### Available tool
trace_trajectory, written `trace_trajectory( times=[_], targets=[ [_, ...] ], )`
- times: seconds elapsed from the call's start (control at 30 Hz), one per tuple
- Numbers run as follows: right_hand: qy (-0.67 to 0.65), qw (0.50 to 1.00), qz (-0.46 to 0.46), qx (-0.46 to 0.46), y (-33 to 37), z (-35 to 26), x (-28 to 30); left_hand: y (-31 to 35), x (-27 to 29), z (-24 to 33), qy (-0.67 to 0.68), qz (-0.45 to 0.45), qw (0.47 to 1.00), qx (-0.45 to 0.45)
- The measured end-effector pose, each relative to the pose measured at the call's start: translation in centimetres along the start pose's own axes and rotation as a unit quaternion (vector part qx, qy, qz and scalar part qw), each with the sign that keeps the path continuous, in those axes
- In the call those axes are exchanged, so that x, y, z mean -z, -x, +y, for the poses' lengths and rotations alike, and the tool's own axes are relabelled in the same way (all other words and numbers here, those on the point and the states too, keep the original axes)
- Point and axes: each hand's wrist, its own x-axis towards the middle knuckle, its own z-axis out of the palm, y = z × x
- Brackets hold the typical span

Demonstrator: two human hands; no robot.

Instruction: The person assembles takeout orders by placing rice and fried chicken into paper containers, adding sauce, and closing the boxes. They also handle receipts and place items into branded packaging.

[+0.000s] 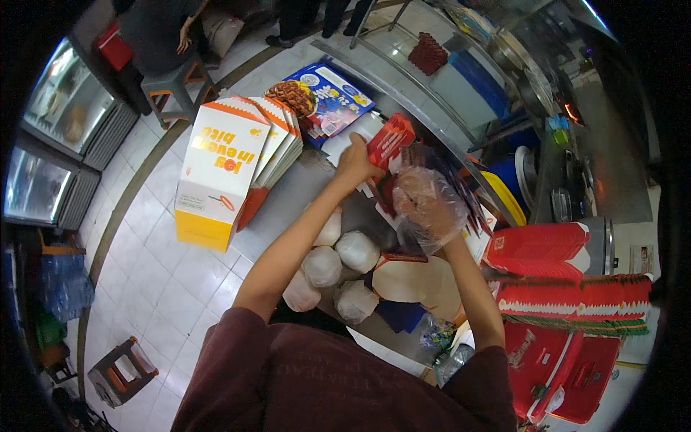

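My left hand (357, 163) is curled against the near left side of a small red carton (391, 141), gripping its edge. A loose, clear plastic glove or bag covers my right hand (426, 205), close to the carton's near end; the crinkled plastic hides how its fingers are set. Between my forearms, several round bundles in whitish wrap (358, 250) sit together on the metal table (277, 216). Beside them, under my right forearm, lies a flat beige piece of card (403, 281) with a red edge.
Upright white, orange and yellow boxes (219, 162) stand at the table's left edge. Behind them lies a blue printed package (331, 97). Stacked red cartons (572, 295) and a red cooler box (554, 367) are at right. A stove flame (572, 110) burns far right.
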Motion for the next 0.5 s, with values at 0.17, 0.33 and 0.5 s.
trace_trajectory(
  times=[0.17, 0.33, 0.5],
  targets=[
    [0.217, 0.913, 0.032, 0.344, 0.6, 1.6, -2.7, 3.3, 5.3, 0.3, -0.045, 0.172, 0.966, -0.189],
    [-0.074, 0.993, -0.075, 0.056, -0.4, -0.4, -6.9, 8.4, 10.0, 3.1, -0.016, 0.199, 0.97, -0.14],
    [-0.237, 0.958, 0.106, -0.12, -1.2, -4.0, -1.5, 12.3, 13.2, 5.1, 0.243, 0.173, 0.949, -0.104]
  ],
)
